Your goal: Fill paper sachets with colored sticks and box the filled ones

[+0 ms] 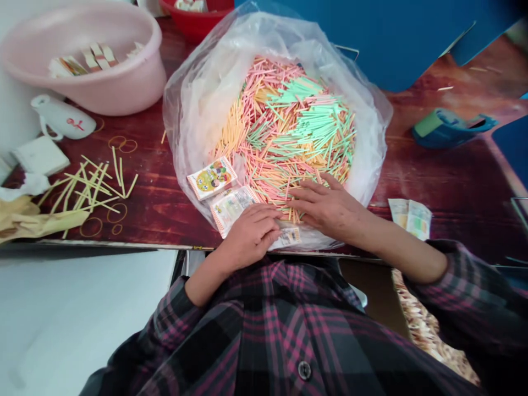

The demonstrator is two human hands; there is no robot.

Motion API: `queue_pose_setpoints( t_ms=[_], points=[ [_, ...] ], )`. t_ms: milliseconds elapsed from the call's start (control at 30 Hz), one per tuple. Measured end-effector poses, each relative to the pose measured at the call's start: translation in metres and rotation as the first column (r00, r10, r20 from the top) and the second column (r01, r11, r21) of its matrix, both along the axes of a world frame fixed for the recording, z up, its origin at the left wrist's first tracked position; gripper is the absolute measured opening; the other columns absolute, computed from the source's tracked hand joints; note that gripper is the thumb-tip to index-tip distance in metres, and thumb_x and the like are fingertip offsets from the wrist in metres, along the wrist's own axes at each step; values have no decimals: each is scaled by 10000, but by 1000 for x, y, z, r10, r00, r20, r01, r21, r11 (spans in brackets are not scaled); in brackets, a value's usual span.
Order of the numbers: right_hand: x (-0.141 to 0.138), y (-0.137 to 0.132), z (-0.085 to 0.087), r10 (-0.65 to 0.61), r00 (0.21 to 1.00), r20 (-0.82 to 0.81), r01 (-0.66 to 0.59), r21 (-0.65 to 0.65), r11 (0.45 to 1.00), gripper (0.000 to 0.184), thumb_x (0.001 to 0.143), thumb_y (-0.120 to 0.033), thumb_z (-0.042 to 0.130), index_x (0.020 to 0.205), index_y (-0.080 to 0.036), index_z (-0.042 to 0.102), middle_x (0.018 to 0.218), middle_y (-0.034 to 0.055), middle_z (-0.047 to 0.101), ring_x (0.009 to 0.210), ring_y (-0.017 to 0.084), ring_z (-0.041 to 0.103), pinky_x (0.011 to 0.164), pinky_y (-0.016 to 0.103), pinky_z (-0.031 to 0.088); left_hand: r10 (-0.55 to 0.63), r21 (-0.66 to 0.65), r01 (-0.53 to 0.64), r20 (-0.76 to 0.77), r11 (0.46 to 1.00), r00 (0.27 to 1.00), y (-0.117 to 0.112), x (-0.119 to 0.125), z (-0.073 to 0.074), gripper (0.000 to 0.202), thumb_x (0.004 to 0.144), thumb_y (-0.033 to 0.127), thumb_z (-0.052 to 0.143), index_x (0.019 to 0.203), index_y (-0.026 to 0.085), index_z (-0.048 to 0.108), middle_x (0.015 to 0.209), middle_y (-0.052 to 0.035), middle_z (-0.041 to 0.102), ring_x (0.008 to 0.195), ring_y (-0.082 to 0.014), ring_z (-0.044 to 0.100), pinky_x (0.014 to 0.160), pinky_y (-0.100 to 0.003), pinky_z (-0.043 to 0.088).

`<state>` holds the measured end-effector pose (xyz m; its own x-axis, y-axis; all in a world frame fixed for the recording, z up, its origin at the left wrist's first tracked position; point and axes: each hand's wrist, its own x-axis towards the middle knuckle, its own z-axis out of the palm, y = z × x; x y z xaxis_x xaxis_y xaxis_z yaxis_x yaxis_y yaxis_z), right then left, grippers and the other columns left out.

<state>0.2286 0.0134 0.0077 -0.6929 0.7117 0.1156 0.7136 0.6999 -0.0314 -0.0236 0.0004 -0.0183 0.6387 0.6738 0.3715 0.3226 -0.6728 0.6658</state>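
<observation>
A clear plastic bag [198,99] lies wide on the dark red table and holds a big heap of thin pink, yellow and green sticks [289,126]. My left hand [251,234] rests at the bag's near edge, fingers curled on a small printed packet [231,206]. A second printed packet [212,177] lies just left of it. My right hand [325,206] lies palm down on the near sticks, fingers stretched toward the left hand. Another packet corner [291,236] shows beneath the hands.
A pink basin [124,82] with wrappers stands at back left, a red bowl [193,25] behind it. Loose yellow sticks [91,184] and a white cup [61,118] lie left. A blue tape dispenser [449,126] sits right; folded packets [410,217] lie near my right arm.
</observation>
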Motion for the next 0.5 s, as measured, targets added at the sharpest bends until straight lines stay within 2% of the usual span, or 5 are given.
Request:
queue_pose_setpoints(
  t_ms=[167, 267, 333, 400, 500],
  points=[
    [-6, 6, -10, -24, 998, -66, 26, 20, 999, 199, 997, -199, 554, 1039, -303, 719, 1191, 17, 767, 1213, 272, 623, 1241, 577, 246, -1, -11, 1, 35, 1000, 999, 4, -5, 1, 152, 983, 231, 600, 857, 190, 674, 1140, -110, 796, 1167, -249, 707, 1041, -455, 526],
    [-2, 14, -19, -8, 986, -168, 10, 12, 1000, 178, 984, -185, 554, 1009, -274, 706, 1166, 20, 775, 1193, 254, 637, 1212, 551, 296, 13, -12, -13, 23, 1000, 1000, 4, -7, 1, 160, 987, 243, 596, 856, 193, 673, 1156, -117, 791, 1179, -253, 703, 1038, -461, 525],
    [3, 19, -22, -22, 963, -268, 24, 3, 1000, 161, 981, -198, 545, 1043, -229, 690, 1169, 66, 769, 1169, 253, 649, 1131, 505, 389, 24, -6, -24, 13, 1000, 1000, 3, -7, 0, 164, 990, 246, 593, 858, 192, 674, 1175, -124, 785, 1189, -256, 700, 1039, -466, 523],
    [8, 24, -20, -83, 939, -335, 81, -19, 997, 163, 996, -233, 517, 1045, -192, 667, 1095, 114, 757, 1066, 258, 666, 983, 438, 474, 26, 11, -27, 4, 1000, 1000, 3, -8, -1, 167, 991, 248, 593, 856, 192, 674, 1173, -125, 784, 1190, -257, 701, 1035, -464, 527],
    [13, 29, -6, -224, 928, -296, 221, -46, 974, 221, 1031, -296, 456, 961, -182, 632, 914, 111, 704, 867, 252, 634, 781, 362, 461, 24, 49, -24, -1, 999, 1000, 3, -8, 0, 170, 990, 245, 599, 845, 190, 671, 1145, -122, 790, 1171, -256, 711, 1019, -455, 541]
  ],
)
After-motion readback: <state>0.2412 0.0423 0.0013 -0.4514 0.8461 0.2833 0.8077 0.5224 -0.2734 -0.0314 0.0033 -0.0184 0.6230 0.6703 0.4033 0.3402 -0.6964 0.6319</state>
